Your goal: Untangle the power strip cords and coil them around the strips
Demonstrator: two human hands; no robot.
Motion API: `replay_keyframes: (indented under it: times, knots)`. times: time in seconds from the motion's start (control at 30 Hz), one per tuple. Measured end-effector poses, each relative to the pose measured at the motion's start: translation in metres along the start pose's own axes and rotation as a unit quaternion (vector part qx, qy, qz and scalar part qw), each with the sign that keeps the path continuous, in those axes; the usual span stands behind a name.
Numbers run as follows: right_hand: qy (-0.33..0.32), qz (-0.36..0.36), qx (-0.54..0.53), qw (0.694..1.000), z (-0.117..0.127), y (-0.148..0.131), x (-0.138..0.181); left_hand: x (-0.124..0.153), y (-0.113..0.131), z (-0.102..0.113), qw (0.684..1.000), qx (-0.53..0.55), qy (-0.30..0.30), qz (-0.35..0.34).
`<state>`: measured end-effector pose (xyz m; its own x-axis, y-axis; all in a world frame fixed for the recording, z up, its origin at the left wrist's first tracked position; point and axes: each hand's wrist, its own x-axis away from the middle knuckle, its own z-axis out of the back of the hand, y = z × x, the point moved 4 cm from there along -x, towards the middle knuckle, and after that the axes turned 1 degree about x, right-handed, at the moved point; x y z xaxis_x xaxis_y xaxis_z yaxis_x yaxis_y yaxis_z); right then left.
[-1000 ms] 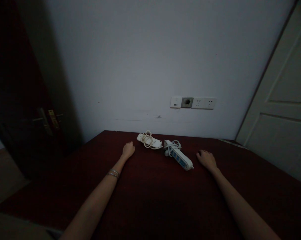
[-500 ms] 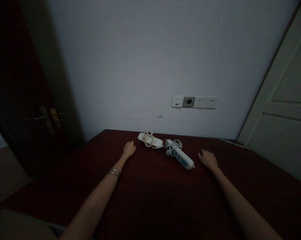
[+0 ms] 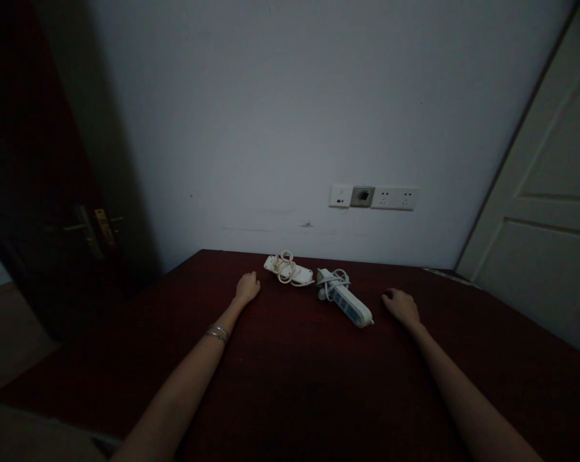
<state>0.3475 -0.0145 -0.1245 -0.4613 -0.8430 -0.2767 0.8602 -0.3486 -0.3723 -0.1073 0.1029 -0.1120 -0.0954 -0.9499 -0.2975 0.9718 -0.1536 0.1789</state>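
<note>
Two power strips lie side by side on a dark red table (image 3: 280, 359). The left one, a white power strip (image 3: 299, 274), has its cream cord looped over it. The right one, a white power strip with blue socket faces (image 3: 355, 306), lies at a slant with a grey-white cord wound around its far end. My left hand (image 3: 247, 287) rests on the table just left of the first strip, fingers curled in and nothing seen in them. To the right of the second strip, apart from it, my right hand (image 3: 400, 306) rests with its fingers loosely curled, also without a visible object.
Behind the table stands a pale wall (image 3: 271, 128) with a row of sockets (image 3: 393, 198). A dark door with a metal handle (image 3: 85, 228) is at the left. At the right is a white panelled door (image 3: 550, 192). The light is dim.
The view has shifted very slightly. Both hands and both power strips stay where they were on the table.
</note>
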Motion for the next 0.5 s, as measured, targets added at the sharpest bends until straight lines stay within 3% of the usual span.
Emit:
replay_keyframes:
  times: [0.17,0.23,0.33,0.4,0.43,0.5]
  knots:
    - [0.070,-0.024,-0.101,0.992,0.033,-0.019,-0.001,0.000,0.001,0.000,1.000,-0.008,0.002,0.001]
    - [0.104,-0.007,-0.157,0.982,0.067,-0.041,-0.007,-0.001,0.001,-0.001,1.000,-0.012,0.004,0.001]
    - [0.146,0.062,-0.281,0.947,0.143,-0.091,0.005,-0.002,0.000,-0.002,1.000,-0.017,0.006,0.000]
    - [0.151,0.191,-0.544,0.803,0.200,-0.123,0.041,-0.003,-0.001,-0.004,1.000,-0.019,0.008,-0.002]
    - [0.112,0.275,-0.598,0.745,0.223,-0.137,0.066,-0.003,-0.001,-0.004,1.000,-0.019,0.009,-0.003]
    - [0.031,0.457,-0.580,0.674,0.252,-0.149,0.130,-0.003,-0.002,-0.005,1.000,-0.019,0.011,-0.005]
